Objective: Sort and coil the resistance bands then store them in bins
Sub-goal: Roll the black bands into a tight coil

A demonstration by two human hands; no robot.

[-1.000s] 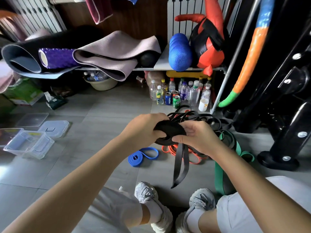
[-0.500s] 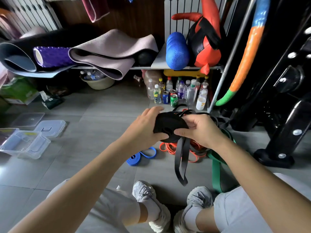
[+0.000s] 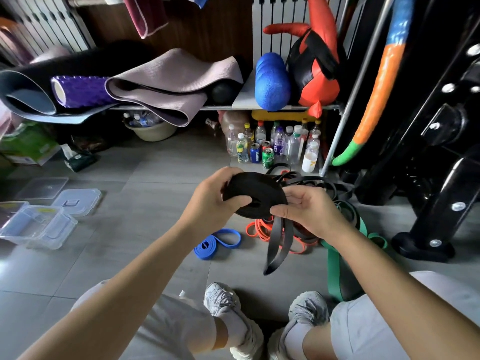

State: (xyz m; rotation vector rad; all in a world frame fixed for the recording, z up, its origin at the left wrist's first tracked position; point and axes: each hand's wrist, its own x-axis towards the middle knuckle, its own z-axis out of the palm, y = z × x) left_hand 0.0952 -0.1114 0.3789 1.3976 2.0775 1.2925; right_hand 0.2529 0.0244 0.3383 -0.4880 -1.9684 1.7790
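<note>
A black resistance band is wound into a thick flat coil held in front of me above the floor. My left hand grips the coil's left side, thumb on its face. My right hand pinches the coil's lower right edge, where a loose doubled tail hangs down. On the floor beneath lie a blue band partly coiled, an orange band, a wide green band and a tangle of black bands. Clear plastic bins stand at the far left.
Bin lids lie beside the bins. Bottles and cans crowd under a low shelf holding mats and foam rollers. A black machine frame stands at right. My shoes are below the coil.
The coil has turned in my hands and grown slightly, and the hanging tail is a little shorter. My right hand has shifted its pinch to the coil's lower right edge.
</note>
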